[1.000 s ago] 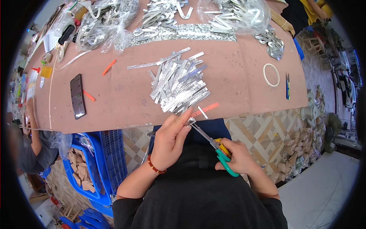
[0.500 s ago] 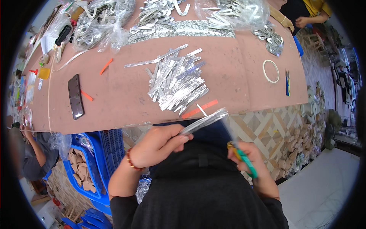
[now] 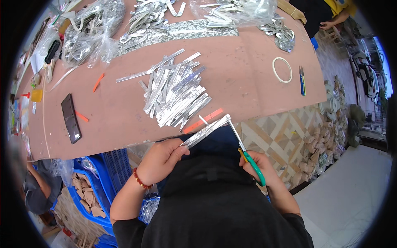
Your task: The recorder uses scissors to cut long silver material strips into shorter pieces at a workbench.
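My left hand [image 3: 162, 160] is closed around one end of several silver strips [image 3: 205, 132], held together just off the table's near edge. In my right hand [image 3: 258, 165] is a pair of scissors [image 3: 253, 163] with green and yellow handles. Its blades reach up to the far tips of the held strips and touch them. Whether the blades are parted there is too small to tell. Beyond my hands, a heap of loose silver strips [image 3: 175, 91] lies on the table, and an orange strip [image 3: 204, 120] rests at its near side.
The brown-covered table [image 3: 244, 78] carries a phone [image 3: 71, 118], a pale ring [image 3: 282, 69], thread snips [image 3: 302, 81] and bagged metallic loops [image 3: 93, 31] along the back. Blue crates [image 3: 108, 175] stand below at left. Other people are at the far right and lower left.
The scissors have come to the strip ends and are less blurred. The held strips now lie flatter and wider in view. The whole view has shifted, moving the table contents leftward.
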{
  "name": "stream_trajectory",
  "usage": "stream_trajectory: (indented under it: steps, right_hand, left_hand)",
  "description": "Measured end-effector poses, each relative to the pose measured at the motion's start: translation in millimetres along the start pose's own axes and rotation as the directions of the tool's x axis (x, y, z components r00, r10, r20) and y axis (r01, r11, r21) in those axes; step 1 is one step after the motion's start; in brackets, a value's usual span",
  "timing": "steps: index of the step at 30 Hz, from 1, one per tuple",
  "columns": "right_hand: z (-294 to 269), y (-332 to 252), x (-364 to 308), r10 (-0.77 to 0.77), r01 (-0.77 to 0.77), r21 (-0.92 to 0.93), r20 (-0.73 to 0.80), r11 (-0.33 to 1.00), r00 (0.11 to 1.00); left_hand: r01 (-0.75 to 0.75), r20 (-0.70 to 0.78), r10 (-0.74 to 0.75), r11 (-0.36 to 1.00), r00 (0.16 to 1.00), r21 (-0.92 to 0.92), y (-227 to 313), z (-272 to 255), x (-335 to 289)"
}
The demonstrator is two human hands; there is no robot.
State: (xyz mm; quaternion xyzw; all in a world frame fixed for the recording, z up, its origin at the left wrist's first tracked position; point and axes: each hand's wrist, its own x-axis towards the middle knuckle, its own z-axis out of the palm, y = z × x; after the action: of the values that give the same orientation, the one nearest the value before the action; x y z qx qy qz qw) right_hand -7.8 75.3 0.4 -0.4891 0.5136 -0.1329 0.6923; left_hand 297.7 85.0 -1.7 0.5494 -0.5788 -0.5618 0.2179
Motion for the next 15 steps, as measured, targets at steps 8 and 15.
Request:
stream_trajectory:
  steps: [8,15]
  right_hand:
    - [-1,-6,6,0.073,-0.074,0.005,0.052,0.997,0.996]
    - [3,-3,6,0.067,-0.074,0.115,0.067,0.991,0.996]
  left_hand:
    - [0.165,-0.066,-0.178,0.973,0.982,-0.164,-1,9,-3]
    - [0.203,-0.085,-0.229,0.949,0.970,-0.242,9,7,1]
